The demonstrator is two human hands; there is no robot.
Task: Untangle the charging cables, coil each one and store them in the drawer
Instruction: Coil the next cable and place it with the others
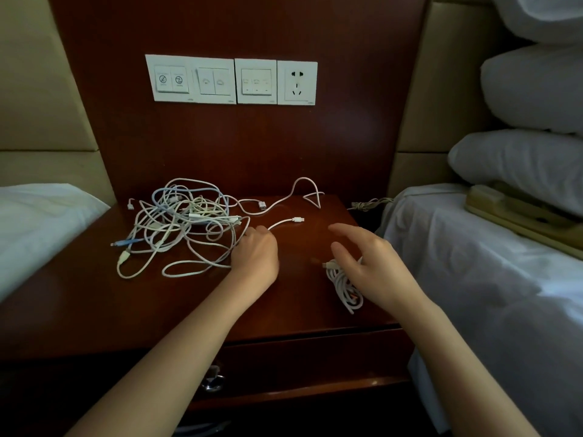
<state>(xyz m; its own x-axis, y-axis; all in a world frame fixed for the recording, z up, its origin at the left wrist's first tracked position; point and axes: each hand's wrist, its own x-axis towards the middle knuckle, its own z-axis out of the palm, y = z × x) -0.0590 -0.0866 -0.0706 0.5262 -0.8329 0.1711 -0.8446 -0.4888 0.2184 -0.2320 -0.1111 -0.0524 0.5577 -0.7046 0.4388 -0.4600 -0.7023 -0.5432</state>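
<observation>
Tangle (183,222) left of coiled cable (344,285), on nightstand (94,304)

You're finding no legible words here. Leftmost switch plate (172,78) showing crossed-circle sign and second round sign; print beneath blurring out. Second switch plate (214,81) and third switch plate (256,81) showing faint lamp-like icons. Tiny corner marks on plates, socket plate (297,83) included, reading as smudges.

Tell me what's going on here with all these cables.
A person is sorting charging cables on a dark wooden nightstand. Their left hand pinches a thin white cable at the edge of a tangled heap of white and blue cables. Their right hand hovers open over a coiled white cable bundle. The wooden drawer below looks shut.
</observation>
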